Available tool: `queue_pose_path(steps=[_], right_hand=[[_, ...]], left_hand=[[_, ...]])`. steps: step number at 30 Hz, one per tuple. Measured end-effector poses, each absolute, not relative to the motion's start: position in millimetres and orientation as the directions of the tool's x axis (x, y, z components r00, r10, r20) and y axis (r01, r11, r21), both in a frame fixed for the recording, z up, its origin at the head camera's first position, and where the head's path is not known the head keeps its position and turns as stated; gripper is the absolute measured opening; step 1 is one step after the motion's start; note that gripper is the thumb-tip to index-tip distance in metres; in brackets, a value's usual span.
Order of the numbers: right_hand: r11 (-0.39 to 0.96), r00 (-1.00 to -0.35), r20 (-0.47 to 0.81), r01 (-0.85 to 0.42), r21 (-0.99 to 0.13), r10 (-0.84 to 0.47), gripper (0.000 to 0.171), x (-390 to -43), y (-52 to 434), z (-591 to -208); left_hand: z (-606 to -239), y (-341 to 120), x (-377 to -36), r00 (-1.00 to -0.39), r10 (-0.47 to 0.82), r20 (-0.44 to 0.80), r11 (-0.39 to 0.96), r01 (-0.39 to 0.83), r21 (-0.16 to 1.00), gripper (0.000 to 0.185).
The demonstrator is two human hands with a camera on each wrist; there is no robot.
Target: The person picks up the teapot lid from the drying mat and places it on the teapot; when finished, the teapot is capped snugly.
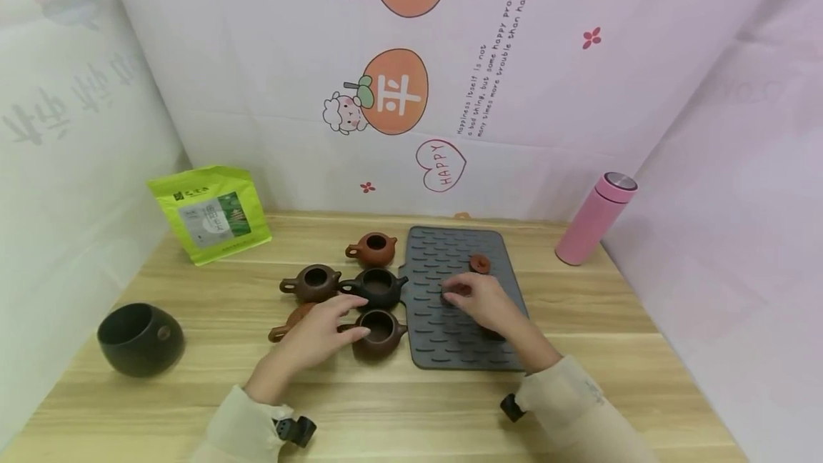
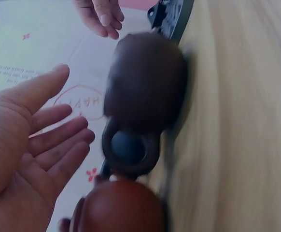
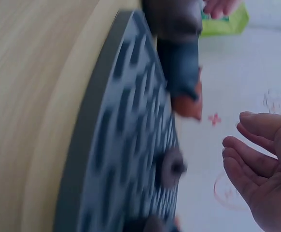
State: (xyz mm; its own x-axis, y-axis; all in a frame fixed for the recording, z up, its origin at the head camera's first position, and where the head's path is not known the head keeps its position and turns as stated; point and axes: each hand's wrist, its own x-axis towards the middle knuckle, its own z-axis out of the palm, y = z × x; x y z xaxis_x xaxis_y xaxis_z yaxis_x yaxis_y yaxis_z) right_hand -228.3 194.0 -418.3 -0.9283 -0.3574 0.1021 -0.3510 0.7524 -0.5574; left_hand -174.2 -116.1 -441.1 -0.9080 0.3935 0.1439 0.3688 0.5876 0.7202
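Note:
Several lidless clay teapots stand left of a grey ribbed mat (image 1: 444, 349). My left hand (image 1: 358, 316) hovers open over the nearest brown teapot (image 1: 381, 338), its palm above a reddish teapot (image 1: 287, 324). In the left wrist view the left hand (image 2: 73, 104) shows straight fingers beside the brown teapot (image 2: 145, 87), apart from it. My right hand (image 1: 458, 291) hangs over the mat with relaxed fingers and holds nothing. A reddish lid (image 1: 479, 264) lies on the mat beyond it. The right wrist view shows the right hand (image 3: 237, 140) apart from a dark lid (image 3: 172, 166).
A black teapot (image 1: 376, 286), a brown teapot (image 1: 313, 282) and a red-brown teapot (image 1: 373, 249) sit behind. A green tea pouch (image 1: 212, 214) leans at the back left, a dark cup (image 1: 138, 339) stands front left, and a pink flask (image 1: 594, 218) leans back right. Printed walls enclose the table.

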Motion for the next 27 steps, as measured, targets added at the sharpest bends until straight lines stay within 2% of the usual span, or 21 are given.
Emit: queue_pose_path(steps=[4, 12, 27], right_hand=[[0.762, -0.933, 0.098, -0.339, -0.552, -0.345, 0.02, -228, 227, -425], [0.749, -0.934, 0.006, -0.29, -0.596, -0.357, 0.021, -219, 273, -433], [0.773, -0.953, 0.011, -0.253, -0.581, -0.303, 0.014, -212, 287, -449]], left_hand=[[-449, -107, -176, -0.909, 0.396, 0.131, 0.609, 0.367, 0.704, 0.052], [-459, -101, -181, -0.905, 0.399, 0.147, 0.614, 0.383, 0.691, 0.056], [-463, -105, -188, -0.895, 0.428, 0.13, 0.61, 0.392, 0.689, 0.054]])
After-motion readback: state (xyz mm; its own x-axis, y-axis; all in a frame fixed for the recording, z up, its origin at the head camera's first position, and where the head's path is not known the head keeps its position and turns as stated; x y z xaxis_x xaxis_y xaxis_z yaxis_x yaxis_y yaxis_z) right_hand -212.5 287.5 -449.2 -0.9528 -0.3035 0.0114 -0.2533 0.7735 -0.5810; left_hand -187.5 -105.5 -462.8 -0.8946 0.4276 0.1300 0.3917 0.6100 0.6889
